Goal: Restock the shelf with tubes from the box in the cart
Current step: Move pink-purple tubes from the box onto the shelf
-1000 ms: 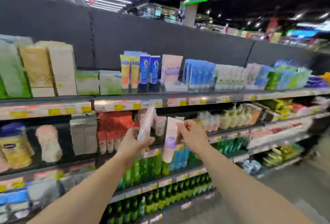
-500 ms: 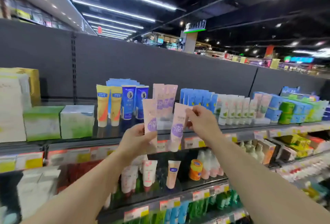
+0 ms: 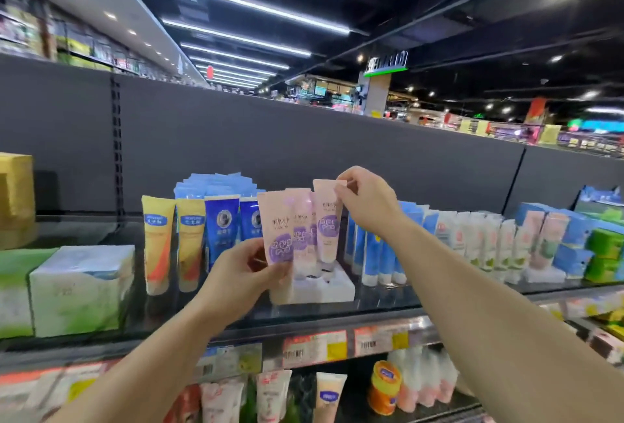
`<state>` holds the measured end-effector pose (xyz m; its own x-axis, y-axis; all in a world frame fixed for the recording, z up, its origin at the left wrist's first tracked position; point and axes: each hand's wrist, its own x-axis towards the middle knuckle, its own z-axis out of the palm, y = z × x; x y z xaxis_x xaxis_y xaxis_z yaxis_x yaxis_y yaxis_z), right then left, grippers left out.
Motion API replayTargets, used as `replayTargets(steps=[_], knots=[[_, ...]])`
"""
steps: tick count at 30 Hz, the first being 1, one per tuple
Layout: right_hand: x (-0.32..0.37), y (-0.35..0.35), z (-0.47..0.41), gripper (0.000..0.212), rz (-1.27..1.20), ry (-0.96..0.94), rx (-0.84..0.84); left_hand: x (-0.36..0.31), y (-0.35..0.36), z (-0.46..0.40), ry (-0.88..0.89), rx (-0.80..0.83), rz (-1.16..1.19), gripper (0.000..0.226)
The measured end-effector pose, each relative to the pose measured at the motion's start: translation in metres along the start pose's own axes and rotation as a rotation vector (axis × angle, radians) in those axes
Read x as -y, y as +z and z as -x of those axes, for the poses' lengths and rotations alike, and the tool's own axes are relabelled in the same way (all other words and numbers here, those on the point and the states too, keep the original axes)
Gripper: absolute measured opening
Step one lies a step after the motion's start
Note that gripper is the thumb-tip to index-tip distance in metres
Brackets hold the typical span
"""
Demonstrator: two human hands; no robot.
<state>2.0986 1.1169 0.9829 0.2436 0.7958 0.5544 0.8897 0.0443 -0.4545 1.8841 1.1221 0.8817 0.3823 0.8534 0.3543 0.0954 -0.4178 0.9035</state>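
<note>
My left hand (image 3: 238,275) grips a pink tube with a purple label (image 3: 277,230) by its lower part, upright in front of the top shelf (image 3: 337,313). My right hand (image 3: 366,201) pinches the top seam of a second pink tube (image 3: 327,220), which hangs over a white display tray (image 3: 329,289). More pink tubes (image 3: 300,220) of the same kind stand in that tray between the two held ones. The cart and its box are out of view.
Yellow tubes (image 3: 157,240) and blue tubes (image 3: 219,230) stand left of the tray, blue-and-white tubes (image 3: 371,254) right of it. Green-and-white boxes (image 3: 81,287) sit at the left. Price tags (image 3: 314,346) line the shelf edge; a lower shelf holds more tubes (image 3: 331,395).
Both hands have risen and moved forward to the top shelf with their tubes. The right tube now hangs over the white tray beside the standing pink tubes.
</note>
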Motion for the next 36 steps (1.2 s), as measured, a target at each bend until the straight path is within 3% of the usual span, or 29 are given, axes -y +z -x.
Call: replayTargets(steps=[8,14,20,32,36], knots=[[-0.021,0.011,-0.019,0.015,0.124,-0.073,0.091,-0.004,0.011,-0.005,-0.062,-0.134,-0.071,0.014],[-0.033,0.007,-0.027,0.014,0.156,-0.107,0.146,-0.008,0.024,-0.005,-0.058,-0.142,-0.164,0.015],[-0.038,0.002,-0.035,0.023,0.340,-0.164,0.109,-0.012,0.034,-0.002,-0.078,-0.159,-0.143,0.016],[-0.041,-0.001,-0.037,0.026,0.312,-0.091,0.198,-0.011,0.036,-0.005,-0.086,-0.168,-0.113,0.018],[-0.040,-0.004,-0.035,0.025,0.315,-0.103,0.146,-0.014,0.038,-0.009,-0.046,-0.131,-0.066,0.026]])
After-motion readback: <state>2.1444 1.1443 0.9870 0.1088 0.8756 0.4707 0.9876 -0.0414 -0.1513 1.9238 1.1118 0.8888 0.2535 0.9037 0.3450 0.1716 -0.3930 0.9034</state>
